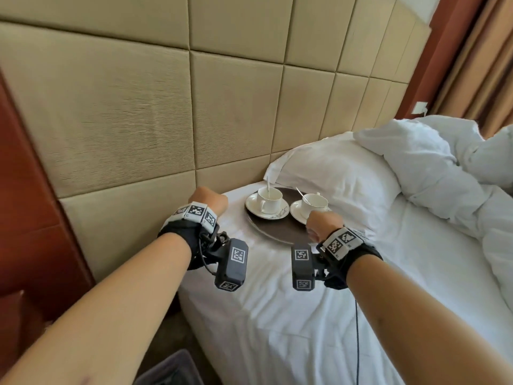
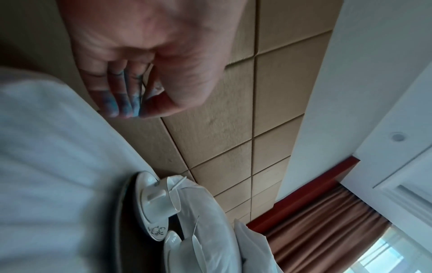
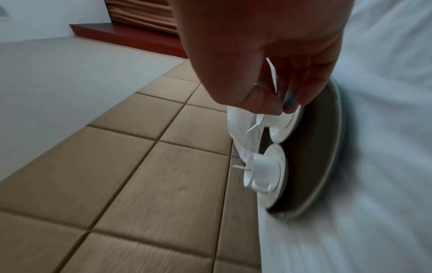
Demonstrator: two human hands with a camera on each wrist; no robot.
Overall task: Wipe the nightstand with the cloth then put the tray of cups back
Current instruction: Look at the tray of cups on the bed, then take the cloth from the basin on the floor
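A round dark tray (image 1: 277,232) lies on the white bed sheet (image 1: 277,315) near the headboard. On it stand two white cups on saucers, each with a spoon: the left cup (image 1: 269,200) and the right cup (image 1: 315,204). My left hand (image 1: 211,201) hovers left of the tray, fingers loosely bent and holding nothing (image 2: 140,103). My right hand (image 1: 322,222) hangs over the tray's right front, just before the right cup, fingers loosely curled and empty (image 3: 280,103). The wrist views show the tray (image 3: 315,147) and a cup (image 2: 161,199). No cloth or nightstand is in view.
A white pillow (image 1: 333,168) touches the tray's far side, with a crumpled duvet (image 1: 444,173) to the right. The padded beige headboard wall (image 1: 125,120) rises behind, a red-brown wood panel (image 1: 22,218) stands at left, and curtains (image 1: 485,65) hang at far right.
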